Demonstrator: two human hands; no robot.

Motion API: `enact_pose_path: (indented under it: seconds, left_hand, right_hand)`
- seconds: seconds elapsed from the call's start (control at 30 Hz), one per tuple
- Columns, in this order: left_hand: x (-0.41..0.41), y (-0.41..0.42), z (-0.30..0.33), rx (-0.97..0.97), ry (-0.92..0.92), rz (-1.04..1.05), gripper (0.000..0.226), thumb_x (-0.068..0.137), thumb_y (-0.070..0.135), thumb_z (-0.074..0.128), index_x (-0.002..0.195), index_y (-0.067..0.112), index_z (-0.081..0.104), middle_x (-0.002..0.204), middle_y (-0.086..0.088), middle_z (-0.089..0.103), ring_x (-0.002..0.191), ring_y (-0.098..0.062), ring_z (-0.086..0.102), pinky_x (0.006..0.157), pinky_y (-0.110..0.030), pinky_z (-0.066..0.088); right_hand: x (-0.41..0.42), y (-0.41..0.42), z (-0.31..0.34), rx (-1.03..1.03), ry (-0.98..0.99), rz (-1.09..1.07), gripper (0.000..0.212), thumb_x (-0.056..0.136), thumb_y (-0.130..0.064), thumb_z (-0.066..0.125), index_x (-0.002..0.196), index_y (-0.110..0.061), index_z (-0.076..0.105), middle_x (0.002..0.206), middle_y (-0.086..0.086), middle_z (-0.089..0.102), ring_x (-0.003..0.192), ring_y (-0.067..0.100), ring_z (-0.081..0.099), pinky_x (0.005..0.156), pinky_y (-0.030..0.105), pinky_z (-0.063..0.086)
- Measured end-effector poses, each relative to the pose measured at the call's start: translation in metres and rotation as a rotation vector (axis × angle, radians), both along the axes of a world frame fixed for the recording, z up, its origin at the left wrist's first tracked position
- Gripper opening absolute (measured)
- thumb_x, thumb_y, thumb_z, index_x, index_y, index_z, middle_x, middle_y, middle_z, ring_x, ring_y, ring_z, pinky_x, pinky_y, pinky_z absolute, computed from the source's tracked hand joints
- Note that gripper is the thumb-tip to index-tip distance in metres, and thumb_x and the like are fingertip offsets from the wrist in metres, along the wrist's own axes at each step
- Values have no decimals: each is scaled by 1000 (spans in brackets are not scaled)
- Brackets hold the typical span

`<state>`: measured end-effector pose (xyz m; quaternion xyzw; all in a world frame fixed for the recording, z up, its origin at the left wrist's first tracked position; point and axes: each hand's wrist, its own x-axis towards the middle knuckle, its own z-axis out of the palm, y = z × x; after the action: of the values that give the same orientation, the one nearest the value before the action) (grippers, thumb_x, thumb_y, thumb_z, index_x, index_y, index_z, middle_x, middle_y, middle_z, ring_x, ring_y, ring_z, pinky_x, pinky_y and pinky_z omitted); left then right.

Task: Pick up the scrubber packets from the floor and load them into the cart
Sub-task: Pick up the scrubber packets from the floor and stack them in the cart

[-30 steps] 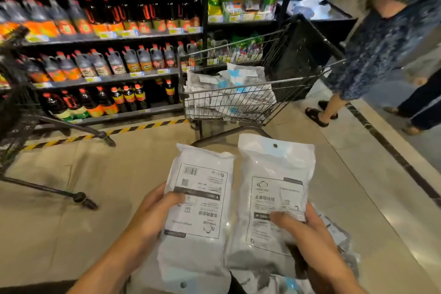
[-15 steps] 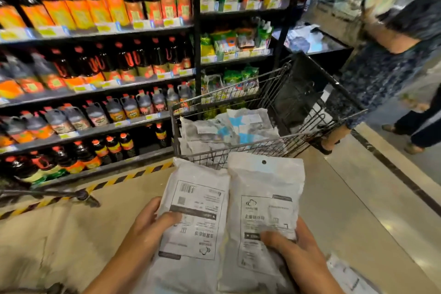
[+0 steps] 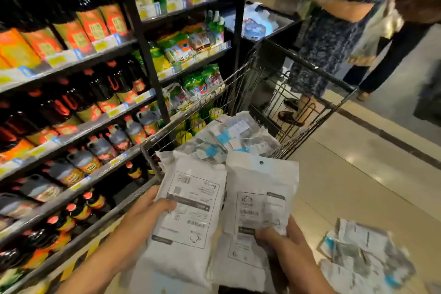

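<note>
Scrubber packets: two in hand, held side by side just short of the near rim of the wire cart (image 3: 152,148). Left hand (image 3: 148,210) grips the left packet (image 3: 188,212) along its edge, thumb across the printed label. Right hand (image 3: 284,243) pinches the right packet (image 3: 260,200) low on its face, fingers curled behind. Both hands are clamped, one packet each, the two packets touching or slightly overlapping at their inner edges.

More packets already lie heaped in the cart basket (image 3: 229,136). A loose pile remains on the floor (image 3: 362,253) to the right, near the right forearm (blurred, count unclear).

Handling, as a judgement: white plastic pouches, creased and puffy, likely light and soft, with slick film. They sag below the grip, so a hold at mid-body or lower edge seems to suit better than the thin top strip with the hang hole. Not fragile; a drop over the rim should do no harm. Main risk is one slipping out of the pinch short of the basket.

Sauce bottles (image 3: 78,102) line the shelves on the left. A bystander in a patterned dress (image 3: 334,38) stands beyond the cart.
</note>
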<state>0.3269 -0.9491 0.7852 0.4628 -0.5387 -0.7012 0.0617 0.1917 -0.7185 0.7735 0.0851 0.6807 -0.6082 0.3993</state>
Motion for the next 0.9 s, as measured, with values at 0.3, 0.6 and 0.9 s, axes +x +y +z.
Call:
enact_pose_path:
  seconds: [0.3, 0.6, 0.9]
  left_hand:
    - [-92, -108, -17, -49, -55, -194, 24, 98, 3, 61, 120, 10, 69, 101, -8, 81, 80, -22, 79, 53, -24, 58]
    - [-146, -197, -28, -166, -115, -315, 19, 98, 10, 65, 113, 13, 76, 105, -5, 81, 90, -20, 79, 62, -21, 59]
    - [-202, -291, -111, -189, -234, -437, 20, 97, 7, 66, 115, 9, 74, 103, -11, 81, 95, -31, 77, 77, -40, 58]
  right_hand:
    - [-52, -98, -38, 5, -63, -107, 44, 77, 8, 68, 114, -15, 70, 93, 7, 81, 86, 26, 78, 67, 33, 63]
    - [-77, -172, -58, 60, -141, -202, 58, 67, -6, 79, 118, -25, 56, 106, 7, 77, 97, 31, 74, 88, 47, 62]
    - [-65, -259, -113, 145, -182, -388, 53, 78, -15, 73, 122, -33, 51, 104, -9, 71, 93, 13, 70, 70, 28, 57]
